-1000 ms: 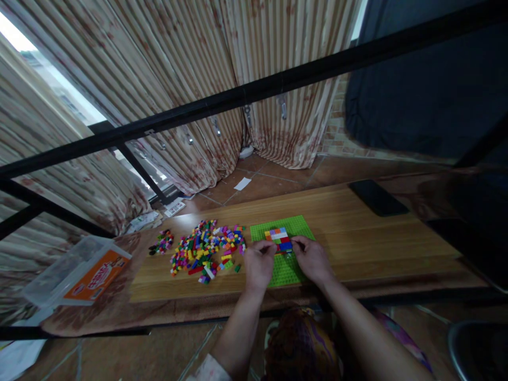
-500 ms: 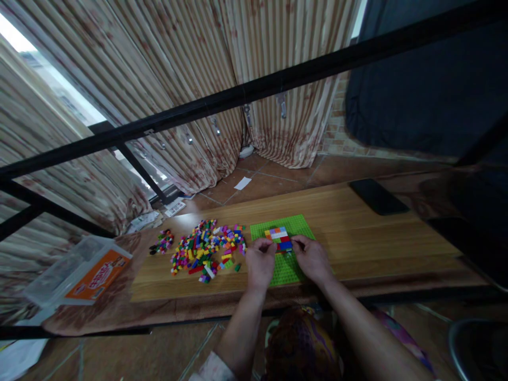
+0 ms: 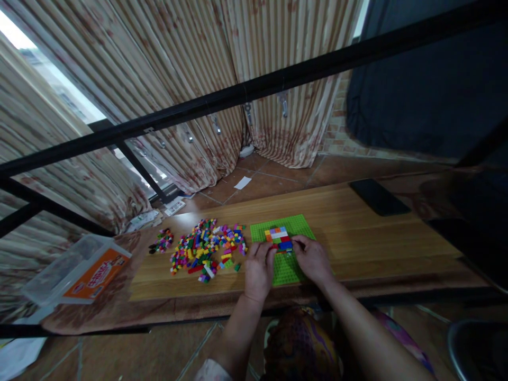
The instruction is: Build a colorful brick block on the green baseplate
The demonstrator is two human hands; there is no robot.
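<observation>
A flat block of coloured bricks [image 3: 278, 234], with orange, yellow, white, red and blue rows, sits on the green studded baseplate [image 3: 286, 272]. My left hand [image 3: 259, 269] is at the block's near left corner, its fingertips closed at a small red brick [image 3: 274, 246]. Beside the blue brick [image 3: 285, 245] at the near right, my right hand [image 3: 312, 259] has thumb and forefinger pinched together. Whatever lies between those right fingertips is too small to make out. Part of the block's near edge is hidden by the left fingers.
Left of the baseplate lies a spread pile of loose bricks [image 3: 206, 246], with a smaller heap [image 3: 163, 241] beyond it. A clear plastic box [image 3: 75, 270] with an orange label stands at far left. A dark phone [image 3: 379, 197] lies on the wooden board [image 3: 337, 211] at right.
My left fingers have lifted and shifted slightly, so the red brick at their tips shows more. My right hand stays nearly still at the block's right edge.
</observation>
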